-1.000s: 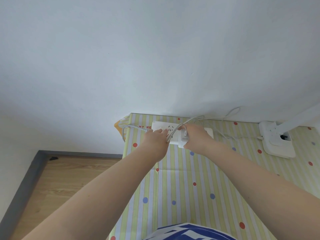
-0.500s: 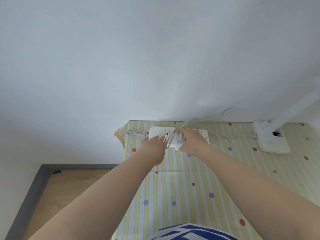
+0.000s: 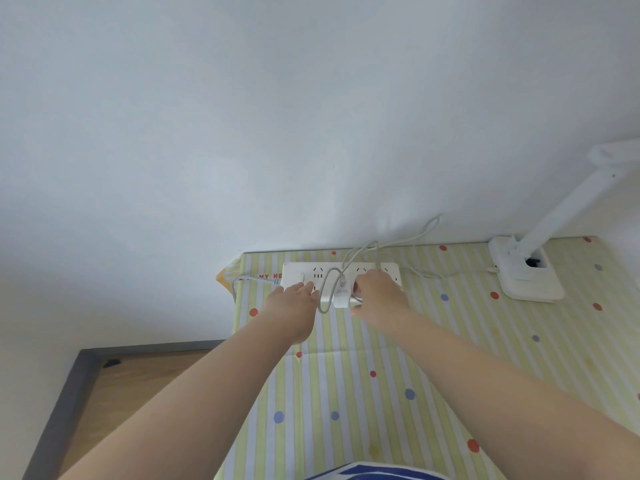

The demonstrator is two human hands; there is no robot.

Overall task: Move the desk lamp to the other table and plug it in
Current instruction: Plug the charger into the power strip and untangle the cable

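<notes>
A white desk lamp stands at the far right of the striped, dotted table, its arm rising to the upper right. Its thin white cable loops over a white power strip by the wall. My right hand grips the white plug adapter, which sits on the strip's near row of sockets. My left hand presses flat on the strip's near left edge, fingers together.
A white wall runs right behind the table. The strip's own grey cord leads off the table's left edge. Wooden floor with a grey skirting lies down to the left. A blue and white garment shows at the bottom.
The view has tilted up, so the table sits lower in frame. The adapter now rests squarely on the strip under my right hand. My left hand stays on the strip.
</notes>
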